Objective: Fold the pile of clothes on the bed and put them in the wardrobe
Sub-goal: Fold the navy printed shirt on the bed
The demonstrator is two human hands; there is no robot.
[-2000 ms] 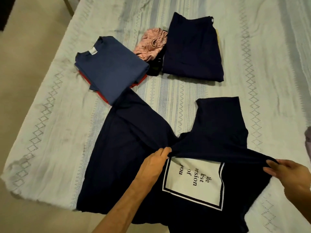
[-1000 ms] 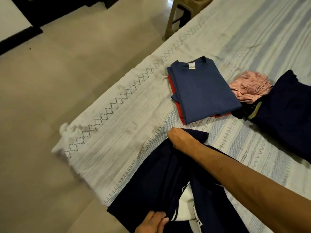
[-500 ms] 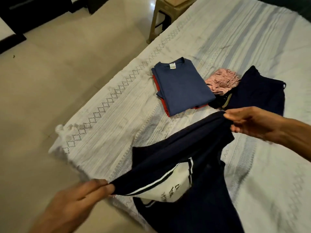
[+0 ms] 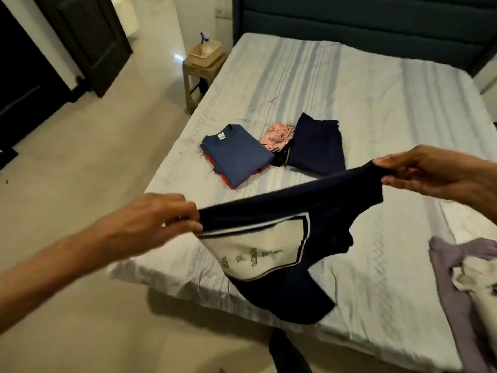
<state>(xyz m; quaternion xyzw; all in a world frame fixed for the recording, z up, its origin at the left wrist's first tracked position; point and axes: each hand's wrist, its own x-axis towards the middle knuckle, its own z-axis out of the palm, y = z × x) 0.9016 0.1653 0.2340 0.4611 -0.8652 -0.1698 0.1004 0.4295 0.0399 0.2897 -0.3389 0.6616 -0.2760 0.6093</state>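
A navy T-shirt (image 4: 293,208) with a white printed panel hangs stretched in the air above the bed's near edge. My left hand (image 4: 158,222) pinches its left end and my right hand (image 4: 430,173) pinches its right end. Farther back on the bed (image 4: 376,103) lie a folded blue shirt (image 4: 236,154) on top of a red one (image 4: 220,175), a crumpled pink garment (image 4: 278,133) and a folded navy garment (image 4: 317,144). At the right edge sits a pile of unfolded clothes (image 4: 468,286), lilac and white.
A small bedside stool (image 4: 200,74) with a woven basket (image 4: 205,52) stands at the bed's far left corner. Dark doors (image 4: 88,41) line the left wall. Pale floor (image 4: 80,157) spreads to the left of the bed. A dark headboard (image 4: 363,20) closes the far end.
The navy T-shirt has been lifted off the bed and pulled taut between both hands. My view has risen and now takes in the headboard and the far side of the room.
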